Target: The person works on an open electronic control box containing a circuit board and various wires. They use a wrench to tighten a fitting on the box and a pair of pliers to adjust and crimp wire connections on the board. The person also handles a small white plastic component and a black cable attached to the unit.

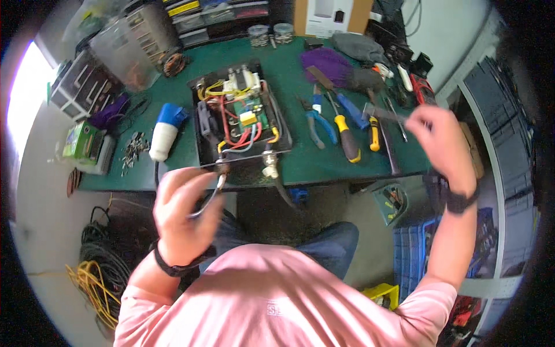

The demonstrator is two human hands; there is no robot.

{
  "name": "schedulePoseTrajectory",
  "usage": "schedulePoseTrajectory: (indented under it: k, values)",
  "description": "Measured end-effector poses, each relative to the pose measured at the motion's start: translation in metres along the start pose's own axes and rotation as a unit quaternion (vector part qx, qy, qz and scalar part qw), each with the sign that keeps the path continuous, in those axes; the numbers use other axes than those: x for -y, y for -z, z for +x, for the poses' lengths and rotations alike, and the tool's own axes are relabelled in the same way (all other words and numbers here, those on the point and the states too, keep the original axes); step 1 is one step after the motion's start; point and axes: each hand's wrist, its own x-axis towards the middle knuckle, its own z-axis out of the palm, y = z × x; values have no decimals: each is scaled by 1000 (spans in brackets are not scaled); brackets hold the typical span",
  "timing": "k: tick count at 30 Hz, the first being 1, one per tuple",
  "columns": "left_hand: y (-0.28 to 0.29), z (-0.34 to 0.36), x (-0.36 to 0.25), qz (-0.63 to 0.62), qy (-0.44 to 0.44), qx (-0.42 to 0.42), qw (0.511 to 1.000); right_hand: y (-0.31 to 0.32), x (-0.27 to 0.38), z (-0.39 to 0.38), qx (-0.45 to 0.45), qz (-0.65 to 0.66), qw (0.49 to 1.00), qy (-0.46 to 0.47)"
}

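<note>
An opened black case [274, 78] lies on the bench with a green circuit board [245, 107] and red, blue and yellow wires inside. My left hand [185, 202] is curled at the case's near left corner, around the dark cable [221, 184] that leaves the left metal cable gland. Motion smears its fingers. Off to the right, my right hand [433, 130] is closed on a thin grey tool [384, 112], too blurred to name, held over the hand tools. A second metal cable gland [270, 164] with a cable sits at the case's near right edge.
Left of the case are a blue-and-white plug [167, 132] and a pile of small screws [135, 149]. To its right lie pliers [319, 124], a yellow-and-black screwdriver [348, 139] and purple cloth [326, 66]. Coiled cables [104, 254] rest on the floor, with blue crates [409, 254] at right.
</note>
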Motion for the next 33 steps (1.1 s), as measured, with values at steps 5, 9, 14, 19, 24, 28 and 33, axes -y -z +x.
schedulePoseTrajectory:
  k: [5,9,14,19,24,28,33]
  values:
    - [-43,28,-46,-137,-47,185,972,-22,78,-28,148,45,954,257]
    - [-69,22,-54,-212,-45,257,942,-29,103,-32,208,70,933,287]
    - [-68,20,-44,-234,7,237,943,-40,116,-28,164,250,946,125]
    - [-82,17,-34,-373,127,122,911,-79,102,-47,152,279,947,35]
    - [-89,23,-40,-479,220,87,845,-105,117,-52,14,158,978,136]
    - [-89,29,-36,-420,214,118,874,-116,109,-45,-16,162,972,168]
    - [-63,22,-6,-92,-40,20,995,-114,80,-19,-42,140,984,100]
